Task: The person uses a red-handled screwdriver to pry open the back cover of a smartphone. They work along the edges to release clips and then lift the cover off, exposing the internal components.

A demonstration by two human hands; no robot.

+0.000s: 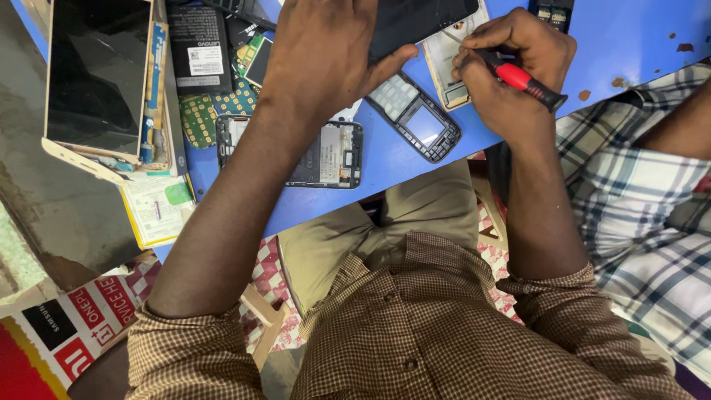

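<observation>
Blue tabletop [415, 159] fills the upper part of the head view, scattered with opened phone parts. Near its far edge lies a dark phone body [418, 18], tilted, running out of the top of the frame. The left hand [326, 55] lies flat over its left part, fingers together and pressing down, the thumb stretched right along the phone's lower edge. Just right of it, the right hand [511, 70] is closed in a fist round a screwdriver [524, 80] with a red and black handle; the handle's black end sticks out to the right, past the knuckles, while the tip is hidden under the fingers. That hand sits over a pale phone frame [444, 55] which lies half under the dark phone body.

Just below the two hands rests a small keypad phone shell [415, 117], black, set at a slant, with its little screen showing. Left of that, partly under the left forearm, lies an open smartphone chassis [329, 155]. Farther left are green circuit boards [204, 111], a black battery [196, 48], and a large dark display panel [96, 74] leaning over the table's left edge, with a yellow-edged booklet [155, 211] below it.

Along the right side, another person's checked sleeve [644, 200] comes into view, well apart from the hands. Brown checked shirt [415, 333] and khaki trousers [415, 215] of the wearer fill the bottom.
</observation>
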